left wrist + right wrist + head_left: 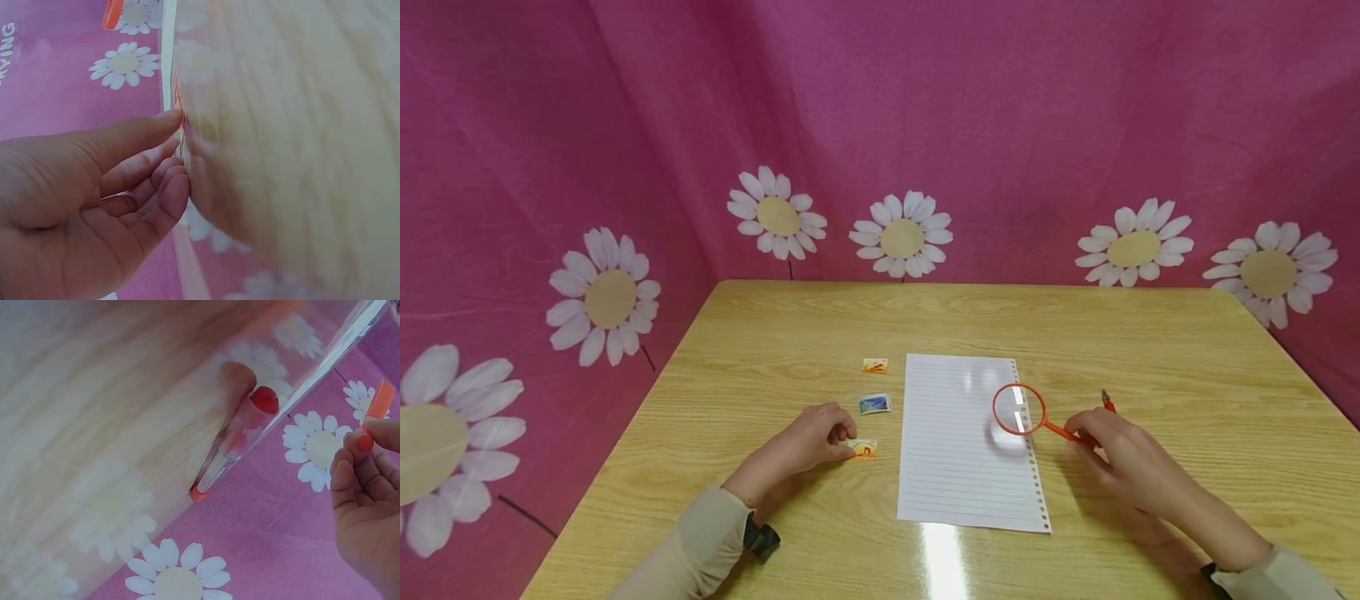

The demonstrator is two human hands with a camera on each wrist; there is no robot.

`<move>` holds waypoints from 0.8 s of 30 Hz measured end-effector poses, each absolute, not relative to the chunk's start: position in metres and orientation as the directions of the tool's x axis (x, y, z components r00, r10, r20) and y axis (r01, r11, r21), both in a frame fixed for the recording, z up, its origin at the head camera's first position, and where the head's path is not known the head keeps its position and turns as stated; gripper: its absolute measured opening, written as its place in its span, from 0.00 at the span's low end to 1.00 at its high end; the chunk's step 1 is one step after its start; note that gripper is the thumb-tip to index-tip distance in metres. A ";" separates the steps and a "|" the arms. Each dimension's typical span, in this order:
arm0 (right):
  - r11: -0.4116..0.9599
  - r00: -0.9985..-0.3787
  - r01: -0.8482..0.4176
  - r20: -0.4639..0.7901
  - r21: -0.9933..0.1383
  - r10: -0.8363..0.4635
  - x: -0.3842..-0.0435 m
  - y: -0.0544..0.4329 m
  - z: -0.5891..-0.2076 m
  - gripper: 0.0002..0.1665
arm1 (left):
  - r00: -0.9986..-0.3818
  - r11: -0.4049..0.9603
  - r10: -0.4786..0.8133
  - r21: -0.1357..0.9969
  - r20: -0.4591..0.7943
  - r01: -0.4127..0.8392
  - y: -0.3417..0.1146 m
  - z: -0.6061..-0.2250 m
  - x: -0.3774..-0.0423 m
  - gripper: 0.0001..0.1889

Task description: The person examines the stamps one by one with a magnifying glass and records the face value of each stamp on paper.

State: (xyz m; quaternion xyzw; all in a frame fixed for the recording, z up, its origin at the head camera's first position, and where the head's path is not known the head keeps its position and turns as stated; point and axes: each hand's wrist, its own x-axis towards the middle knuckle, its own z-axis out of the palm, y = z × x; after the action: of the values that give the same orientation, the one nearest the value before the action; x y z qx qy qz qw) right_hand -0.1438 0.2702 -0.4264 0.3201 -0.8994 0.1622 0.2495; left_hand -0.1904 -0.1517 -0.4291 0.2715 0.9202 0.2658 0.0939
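In the head view my left hand (808, 437) has thumb and fingertips at the left edge of a small yellow-and-orange postage stamp (867, 450) on the table. The left wrist view shows the thumb on that stamp (177, 92), seen nearly edge-on, and the other fingers curled beside it. My right hand (1131, 458) pinches the handle of an orange-rimmed magnifying glass (1058, 430). Its round lens hangs over the right margin of a lined sheet of paper (962, 467). Only the orange handle (378, 403) shows clearly in the right wrist view.
Two more stamps, one blue (875, 404) and one yellow-and-red (875, 366), lie in a column left of the paper. A red-ended pen (240, 431) lies on the table by my right hand. A pink curtain with daisies (1000, 125) surrounds the wooden table (760, 333).
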 end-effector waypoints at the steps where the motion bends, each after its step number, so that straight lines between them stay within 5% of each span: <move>1: 0.740 -0.670 -0.659 0.553 -0.135 -0.496 -0.144 0.270 -0.427 0.24 | -0.836 0.713 0.548 0.540 -0.031 0.448 -0.152 -0.429 -0.190 0.09; 24: 0.634 -0.587 -0.761 0.562 -0.137 -0.583 -0.148 0.254 -0.428 0.22 | -0.861 0.749 0.501 0.544 -0.092 0.378 -0.146 -0.424 -0.189 0.08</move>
State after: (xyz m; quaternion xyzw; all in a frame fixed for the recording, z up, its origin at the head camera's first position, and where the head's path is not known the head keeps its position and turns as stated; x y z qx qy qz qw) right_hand -0.1484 0.2545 -0.4279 0.3857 -0.8713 0.1851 0.2403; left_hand -0.1889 -0.1462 -0.4237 0.2367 0.9279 0.2634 0.1170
